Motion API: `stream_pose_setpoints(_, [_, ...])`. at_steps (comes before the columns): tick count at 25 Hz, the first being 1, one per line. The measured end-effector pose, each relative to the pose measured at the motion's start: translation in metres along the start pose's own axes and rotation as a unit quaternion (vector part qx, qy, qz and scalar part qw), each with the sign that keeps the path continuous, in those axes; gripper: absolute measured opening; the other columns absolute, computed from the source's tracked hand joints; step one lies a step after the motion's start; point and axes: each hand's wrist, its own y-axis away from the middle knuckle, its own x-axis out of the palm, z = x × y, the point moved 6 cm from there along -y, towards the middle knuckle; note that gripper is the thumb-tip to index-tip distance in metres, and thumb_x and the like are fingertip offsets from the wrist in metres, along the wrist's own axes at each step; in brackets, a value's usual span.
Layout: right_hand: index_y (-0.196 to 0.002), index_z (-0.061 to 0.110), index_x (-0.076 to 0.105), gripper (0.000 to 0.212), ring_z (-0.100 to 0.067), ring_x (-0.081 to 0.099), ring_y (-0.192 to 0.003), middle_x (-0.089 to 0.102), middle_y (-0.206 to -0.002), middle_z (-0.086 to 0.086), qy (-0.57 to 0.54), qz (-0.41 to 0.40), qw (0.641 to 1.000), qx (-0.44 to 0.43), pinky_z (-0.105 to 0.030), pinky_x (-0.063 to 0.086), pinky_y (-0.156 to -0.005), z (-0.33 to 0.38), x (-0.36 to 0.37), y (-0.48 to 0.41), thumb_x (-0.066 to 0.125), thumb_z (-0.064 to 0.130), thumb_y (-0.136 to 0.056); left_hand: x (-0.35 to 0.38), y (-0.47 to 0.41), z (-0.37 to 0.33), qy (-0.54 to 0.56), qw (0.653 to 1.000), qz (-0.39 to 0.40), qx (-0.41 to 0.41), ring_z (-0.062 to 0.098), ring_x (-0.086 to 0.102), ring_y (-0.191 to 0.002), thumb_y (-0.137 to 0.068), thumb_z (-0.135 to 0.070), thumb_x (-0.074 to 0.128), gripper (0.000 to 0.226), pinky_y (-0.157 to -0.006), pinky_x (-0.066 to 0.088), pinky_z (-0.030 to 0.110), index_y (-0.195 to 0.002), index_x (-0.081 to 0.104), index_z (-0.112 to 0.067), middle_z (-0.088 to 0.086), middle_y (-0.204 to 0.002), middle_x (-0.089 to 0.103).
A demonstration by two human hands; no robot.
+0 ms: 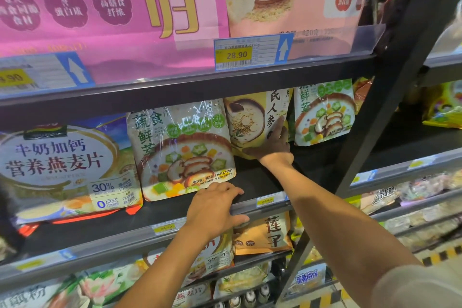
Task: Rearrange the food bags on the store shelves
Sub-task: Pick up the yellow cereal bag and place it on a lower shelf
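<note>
Farthest left of the yellow ginseng oatmeal bag (246,120), on the same middle shelf (252,179), stands a large blue-and-white milk oatmeal bag (62,165), upright at the shelf front. Between it and the ginseng oatmeal bag stands a white vegetable-and-mushroom oatmeal bag (185,150), its right edge touching the ginseng bag's left edge.

Below and left of the ginseng oatmeal bag, the left hand (215,207) rests on the shelf's front lip. Its fingers (235,191) lie spread and nearly straight on the shelf board, the thumb runs along the price rail, and it holds nothing.

The ginseng oatmeal bag itself sits further back on the shelf than its left neighbour and leans slightly. The right hand (275,147) holds its lower right corner: the thumb runs under the bottom edge, one finger lies straight up the printed face, and the other fingers are hidden behind the back of the hand.

Just right of the ginseng oatmeal bag, near but apart, a second vegetable-and-mushroom bag (325,117) stands upright. Further right again, a black upright post (390,107) slants across the view.

Above the ginseng oatmeal bag, the upper shelf's rail carries a price tag reading 28.90 (237,54). Directly below it, one shelf down, an orange lotus-seed bag (265,235) stands.
</note>
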Motion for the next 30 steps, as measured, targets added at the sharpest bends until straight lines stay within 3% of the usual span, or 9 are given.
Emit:
stream_pose_setpoints(7, [-0.158,0.032,-0.025,0.154,-0.043,0.032,-0.150,0.007,-0.171,-0.003,0.012,-0.013,1.000,0.001,-0.058,0.037,-0.115,0.002,0.003,-0.003,0.088,0.066,-0.059,0.002,-0.002,0.002,0.002,1.000,-0.021,0.011,0.014,0.047,-0.136,-0.084,-0.077,0.059,0.071,-0.104,0.040,0.037,-0.145,0.052,-0.040,-0.018,-0.147,0.050])
stream_pose_setpoints(11, [-0.161,0.031,-0.018,0.150,-0.040,0.036,-0.148,0.008,-0.171,-0.007,-0.025,0.011,1.000,0.003,-0.055,0.041,-0.114,0.001,-0.004,-0.001,0.091,0.055,-0.062,0.000,0.000,0.001,0.006,1.000,-0.024,0.009,0.015,0.046,-0.137,-0.085,-0.076,0.059,0.071,-0.105,0.041,0.038,-0.145,0.052,-0.040,-0.016,-0.148,0.050])
stream_pose_setpoints(14, [-0.165,0.023,-0.002,0.127,-0.038,0.038,-0.146,0.013,-0.170,-0.009,-0.006,0.036,0.999,0.001,-0.050,0.045,-0.112,-0.005,-0.011,0.013,0.082,0.056,-0.076,-0.003,0.002,-0.001,0.001,1.000,-0.024,0.005,0.014,0.048,-0.137,-0.086,-0.075,0.059,0.069,-0.106,0.043,0.037,-0.145,0.053,-0.039,-0.016,-0.149,0.051])
stream_pose_setpoints(16, [-0.161,0.015,0.024,0.102,-0.038,0.041,-0.142,0.027,-0.165,-0.012,0.055,0.055,0.997,0.005,-0.049,0.048,-0.108,-0.012,-0.017,0.030,0.069,0.063,-0.084,-0.005,0.004,-0.003,-0.010,1.000,-0.029,-0.001,0.014,0.051,-0.135,-0.086,-0.075,0.058,0.068,-0.104,0.045,0.037,-0.142,0.054,-0.038,-0.015,-0.146,0.055])
stream_pose_setpoints(18, [-0.152,0.009,0.040,0.083,-0.037,0.039,-0.142,0.034,-0.158,-0.015,0.078,0.061,0.994,-0.039,-0.048,0.047,-0.108,-0.016,-0.029,0.052,0.062,0.061,-0.091,-0.007,0.009,-0.009,-0.026,0.999,-0.041,-0.009,0.014,0.054,-0.132,-0.085,-0.075,0.057,0.066,-0.102,0.046,0.037,-0.141,0.055,-0.039,-0.015,-0.143,0.058])
stream_pose_setpoints(24, [-0.156,0.019,0.036,0.071,-0.025,0.026,-0.152,0.023,-0.166,-0.001,0.030,0.050,0.968,-0.242,-0.041,0.035,-0.120,-0.042,-0.074,0.146,0.059,0.051,-0.098,-0.013,0.037,-0.047,-0.067,0.992,-0.097,-0.050,0.026,0.048,-0.146,-0.079,-0.072,0.069,0.075,-0.111,0.045,0.047,-0.143,0.056,-0.035,-0.005,-0.149,0.058])
stream_pose_setpoints(30, [-0.143,0.027,0.053,0.051,-0.013,0.037,-0.145,0.040,-0.156,0.008,0.057,0.018,0.934,-0.352,-0.035,0.041,-0.117,-0.125,-0.146,0.216,0.059,0.046,-0.096,-0.022,0.058,-0.141,-0.045,0.986,-0.156,-0.038,0.028,0.046,-0.148,-0.080,-0.062,0.077,0.075,-0.112,0.047,0.049,-0.144,0.057,-0.029,0.000,-0.153,0.056])
